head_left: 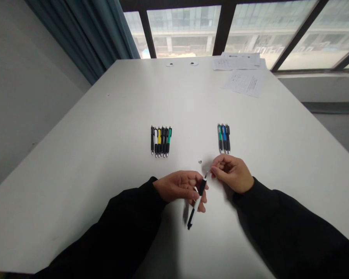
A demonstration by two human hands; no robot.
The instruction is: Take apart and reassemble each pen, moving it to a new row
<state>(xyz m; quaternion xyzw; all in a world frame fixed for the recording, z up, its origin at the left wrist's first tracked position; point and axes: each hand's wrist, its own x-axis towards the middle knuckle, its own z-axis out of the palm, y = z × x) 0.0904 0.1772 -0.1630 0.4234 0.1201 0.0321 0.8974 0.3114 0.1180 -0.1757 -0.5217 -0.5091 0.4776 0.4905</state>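
My left hand is closed around a black-and-white ballpoint pen. The pen slants, with a thin bare tip pointing up towards my right hand and its black clip end hanging low. My right hand is pinched just right of that tip, slightly apart from it. Whatever its fingertips hold, if anything, is too small to make out. Beyond the pen tip, a small silvery piece lies on the white table.
A row of several pens, black, white, yellow and green, lies ahead on the left. Three pens, green, blue and black, lie just beyond my right hand. Printed papers and two small white oval items are near the window.
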